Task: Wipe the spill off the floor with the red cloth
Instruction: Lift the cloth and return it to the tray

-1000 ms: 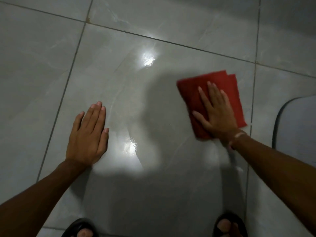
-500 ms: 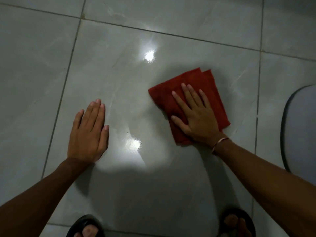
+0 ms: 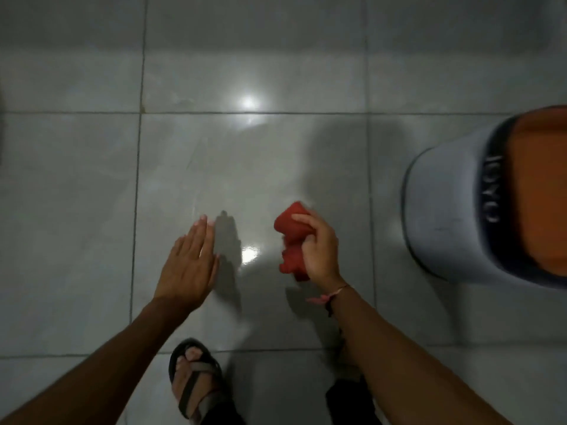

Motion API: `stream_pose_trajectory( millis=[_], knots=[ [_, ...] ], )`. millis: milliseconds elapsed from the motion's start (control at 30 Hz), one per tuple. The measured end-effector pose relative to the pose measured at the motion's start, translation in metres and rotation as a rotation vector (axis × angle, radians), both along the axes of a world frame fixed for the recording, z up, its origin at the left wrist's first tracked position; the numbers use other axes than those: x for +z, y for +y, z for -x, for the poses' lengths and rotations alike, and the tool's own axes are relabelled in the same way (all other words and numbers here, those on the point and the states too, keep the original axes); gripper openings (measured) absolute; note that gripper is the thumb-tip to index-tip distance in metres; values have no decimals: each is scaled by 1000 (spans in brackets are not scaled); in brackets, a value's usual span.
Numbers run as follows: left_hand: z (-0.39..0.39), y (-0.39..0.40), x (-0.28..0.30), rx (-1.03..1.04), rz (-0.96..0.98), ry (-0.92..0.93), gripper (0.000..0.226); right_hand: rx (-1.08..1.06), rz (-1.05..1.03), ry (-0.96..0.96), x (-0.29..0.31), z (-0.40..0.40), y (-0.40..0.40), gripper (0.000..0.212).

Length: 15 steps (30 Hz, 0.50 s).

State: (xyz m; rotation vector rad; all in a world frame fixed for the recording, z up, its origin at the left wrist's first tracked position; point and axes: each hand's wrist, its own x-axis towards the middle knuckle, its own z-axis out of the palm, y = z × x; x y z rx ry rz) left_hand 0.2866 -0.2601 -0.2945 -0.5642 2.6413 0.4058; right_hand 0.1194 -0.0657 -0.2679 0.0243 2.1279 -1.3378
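— Where was the red cloth (image 3: 290,240)?
— Bunched into a crumpled wad in the right hand (image 3: 319,250), lifted off the floor (image 3: 92,210), with folds poking out above and below the fist.
— And the spill?
— No clear puddle showed; the glossy grey tiles only carried bright light reflections and faint streaks near the hands.

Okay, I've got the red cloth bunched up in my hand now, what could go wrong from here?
The glossy floor may still be damp near your sandal, so you might slip while rising. The red cloth balled in your right hand may drip if soaked. The grey bucket sits close by your right arm; a swing could knock it.
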Motion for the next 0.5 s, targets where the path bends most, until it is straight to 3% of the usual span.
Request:
stream_pose_trajectory(
  millis=[100,233,300,367,433,500],
  knots=[
    [41,47,73,-60,-75,-7,75,-334,106,4,110,24,62,56],
    [131,139,152,-182,-164,211,63,-416,117,240,233,69,169,53],
    [177,186,172,-256,-209,362,56,-289,22,386,256,96,203,56],
    [223,231,182,-308,-257,431,56,-87,-209,563,248,127,221,54],
    [257,267,173,-357,-247,402,59,148,-452,672,216,153,230,50],
    [280,293,155,-401,-178,263,62,339,-611,583,181,168,237,50]
  ],
)
